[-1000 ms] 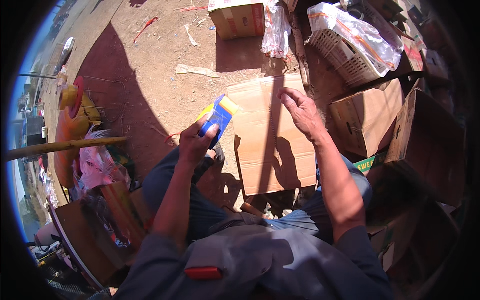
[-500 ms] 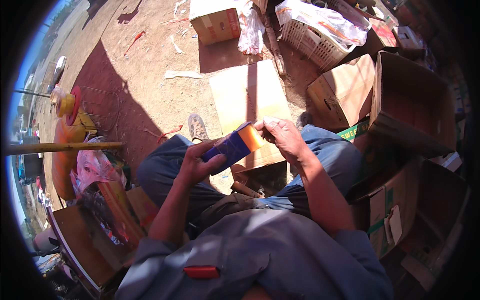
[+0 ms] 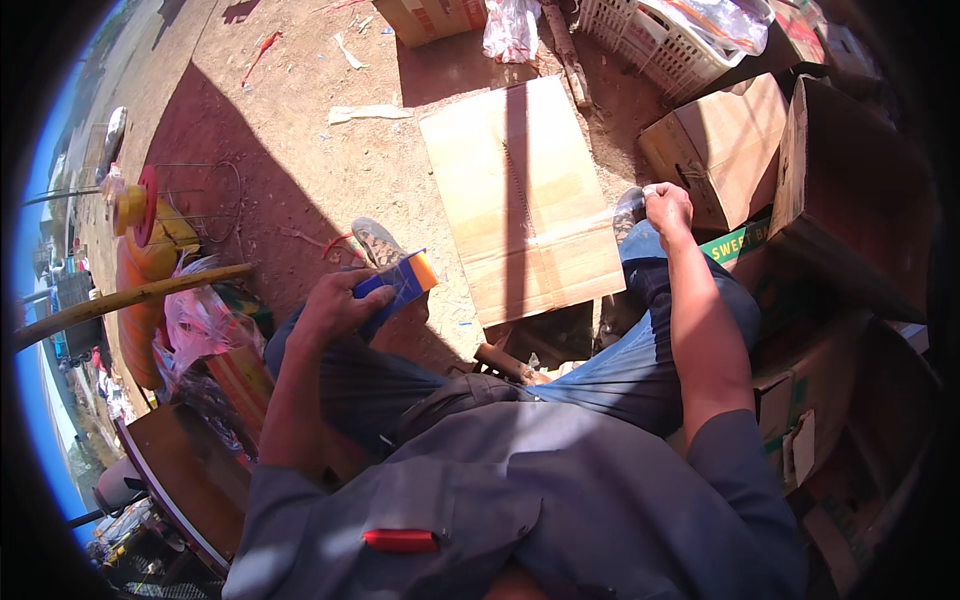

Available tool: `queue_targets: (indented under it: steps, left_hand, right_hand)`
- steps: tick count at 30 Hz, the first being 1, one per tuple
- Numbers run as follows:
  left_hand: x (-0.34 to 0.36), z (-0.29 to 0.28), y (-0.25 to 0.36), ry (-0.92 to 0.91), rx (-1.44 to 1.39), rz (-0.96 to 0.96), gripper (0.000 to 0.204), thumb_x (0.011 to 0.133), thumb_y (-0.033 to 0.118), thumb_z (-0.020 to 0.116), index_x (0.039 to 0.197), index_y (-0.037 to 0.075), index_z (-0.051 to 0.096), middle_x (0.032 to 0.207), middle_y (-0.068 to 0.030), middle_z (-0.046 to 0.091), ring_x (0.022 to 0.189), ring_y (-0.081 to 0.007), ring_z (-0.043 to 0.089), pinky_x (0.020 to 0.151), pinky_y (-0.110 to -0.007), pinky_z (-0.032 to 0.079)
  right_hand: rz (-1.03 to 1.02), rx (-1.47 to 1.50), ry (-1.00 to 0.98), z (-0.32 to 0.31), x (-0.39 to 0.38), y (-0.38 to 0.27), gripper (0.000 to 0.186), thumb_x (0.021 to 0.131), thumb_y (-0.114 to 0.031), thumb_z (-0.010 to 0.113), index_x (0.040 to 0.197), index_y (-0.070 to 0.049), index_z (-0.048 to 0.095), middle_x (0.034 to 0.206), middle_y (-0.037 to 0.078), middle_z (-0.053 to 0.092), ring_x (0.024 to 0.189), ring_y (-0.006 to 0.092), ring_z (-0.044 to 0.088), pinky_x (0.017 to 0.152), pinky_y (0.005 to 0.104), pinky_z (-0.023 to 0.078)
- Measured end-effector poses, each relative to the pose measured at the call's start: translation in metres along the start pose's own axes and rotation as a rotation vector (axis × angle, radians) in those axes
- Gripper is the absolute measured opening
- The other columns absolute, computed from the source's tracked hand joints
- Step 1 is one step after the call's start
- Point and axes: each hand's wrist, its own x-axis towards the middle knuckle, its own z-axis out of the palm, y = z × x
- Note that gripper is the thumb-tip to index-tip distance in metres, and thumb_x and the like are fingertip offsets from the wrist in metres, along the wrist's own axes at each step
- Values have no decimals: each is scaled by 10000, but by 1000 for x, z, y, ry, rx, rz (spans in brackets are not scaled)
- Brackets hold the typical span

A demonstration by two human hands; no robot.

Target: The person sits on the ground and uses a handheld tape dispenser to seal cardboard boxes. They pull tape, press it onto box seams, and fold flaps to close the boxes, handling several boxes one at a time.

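Note:
My left hand (image 3: 348,300) is closed round a blue and yellow tape dispenser (image 3: 398,287) at the left edge of a flat cardboard sheet (image 3: 475,170). My right hand (image 3: 668,210) pinches what looks like the end of clear tape, just right of the sheet. The tape between the two hands is too faint to follow fully. The sheet lies in bright sun over my lap's front, crossed by a narrow shadow and a seam down its middle.
Cardboard boxes (image 3: 720,145) crowd the right side. A white plastic crate (image 3: 640,45) with plastic bags stands beyond. At left are a yellow spool (image 3: 130,210), a yellow pole (image 3: 130,300) and pink plastic strips (image 3: 190,320). A rough wooden stick (image 3: 565,55) lies behind the sheet.
My hands have moved apart, the left lower and leftward with the dispenser, the right up and rightward away from the dispenser's end. The cardboard sheet shows more fully between them.

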Motion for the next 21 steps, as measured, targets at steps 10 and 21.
queue_targets:
  steps: [10, 21]
  left_hand:
    - [137, 192, -65, 262, 474, 173, 330, 879, 421, 683, 1016, 133, 769, 857, -177, 743, 845, -338, 735, 754, -482, 572]
    - [142, 122, -4, 697, -623, 110, 278, 940, 206, 710, 1161, 39, 733, 975, -118, 774, 921, -210, 724, 804, -361, 549]
  right_hand:
    - [180, -91, -281, 151, 17, 100, 644, 757, -435, 856, 1311, -151, 694, 1231, 176, 725, 1121, 348, 698, 954, 423, 554]
    - [-399, 737, -384, -23, -12, -119, 456, 1088, -310, 514, 1385, 21, 616, 1372, 144, 670, 1264, 200, 616, 1079, 298, 455]
